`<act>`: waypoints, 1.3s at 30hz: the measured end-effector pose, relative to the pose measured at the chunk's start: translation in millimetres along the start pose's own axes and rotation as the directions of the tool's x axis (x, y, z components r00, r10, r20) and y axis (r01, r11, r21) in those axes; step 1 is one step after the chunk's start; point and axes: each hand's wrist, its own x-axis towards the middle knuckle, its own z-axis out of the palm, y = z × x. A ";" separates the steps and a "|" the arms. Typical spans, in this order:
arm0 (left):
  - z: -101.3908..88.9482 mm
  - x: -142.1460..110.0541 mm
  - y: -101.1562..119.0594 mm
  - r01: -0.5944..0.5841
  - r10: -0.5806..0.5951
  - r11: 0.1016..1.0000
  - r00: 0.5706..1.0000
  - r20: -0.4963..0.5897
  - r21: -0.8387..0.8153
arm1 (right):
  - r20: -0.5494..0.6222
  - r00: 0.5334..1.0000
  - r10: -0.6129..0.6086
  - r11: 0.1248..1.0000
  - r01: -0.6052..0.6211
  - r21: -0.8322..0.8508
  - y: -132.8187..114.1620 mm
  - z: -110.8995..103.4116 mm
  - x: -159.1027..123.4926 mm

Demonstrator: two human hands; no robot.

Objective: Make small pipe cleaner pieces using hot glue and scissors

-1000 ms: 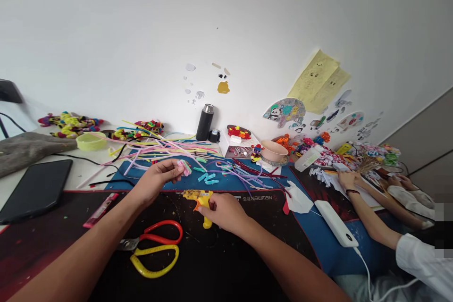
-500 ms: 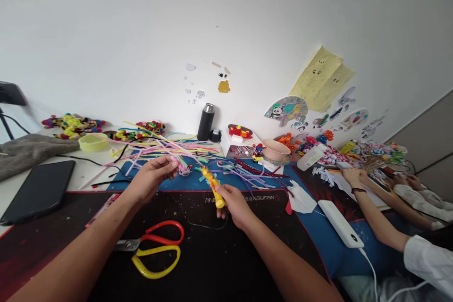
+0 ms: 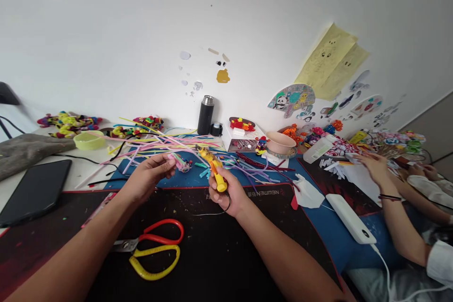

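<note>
White wall (image 3: pixel 141 33) stands behind a messy counter (image 3: pixel 83 170). From the head view, the left hand (image 3: pixel 148 177) has its fingers pinched on a small pink and green fuzzy piece (image 3: pixel 183 164), held up over the blue mat (image 3: pixel 177 180). The right hand (image 3: pixel 231 191) has its fingers wrapped around a yellow glue gun (image 3: pixel 213 165), tip up. The tip may be hot, so swinging it left could burn the left fingers. Fuzzy sticks (image 3: pixel 170 139) lie close behind, and a drip could make them stick together.
</note>
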 end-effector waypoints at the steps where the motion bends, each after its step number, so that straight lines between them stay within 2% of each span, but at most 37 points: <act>1: -0.1 0.0 0.2 0.001 -0.001 1.000 1.000 0.000 -0.001 | 0.022 1.000 0.000 1.000 -0.001 0.009 -4.3 3.4 3.7; 7: 1.6 -1.7 6.4 0.003 -0.002 1.000 1.000 -0.021 0.024 | 0.170 0.985 -0.026 0.994 0.008 0.106 -25.1 27.6 39.2; 11: -3.6 0.7 1.6 0.003 -0.002 0.999 0.999 -0.033 0.039 | 0.130 0.991 -0.027 0.993 0.012 0.118 -24.1 36.1 52.3; 16: -14.1 5.3 -11.5 0.019 -0.018 1.000 0.999 -0.028 0.020 | 0.116 0.993 -0.012 0.998 0.004 0.062 -17.4 21.2 46.8; 19: -13.2 4.7 -9.9 0.027 -0.026 1.000 0.999 -0.037 0.014 | 0.160 0.985 -0.068 0.996 0.057 0.074 -15.5 14.9 44.6; 25: -5.3 1.0 1.4 0.009 -0.006 0.999 0.997 -0.082 0.035 | 0.234 0.968 -0.086 0.996 0.092 -0.016 -16.8 23.6 42.1; 39: -3.2 -0.4 6.1 -0.039 0.050 0.995 0.992 -0.113 0.092 | 0.154 0.973 -0.171 0.963 0.198 -0.185 -5.1 24.6 42.4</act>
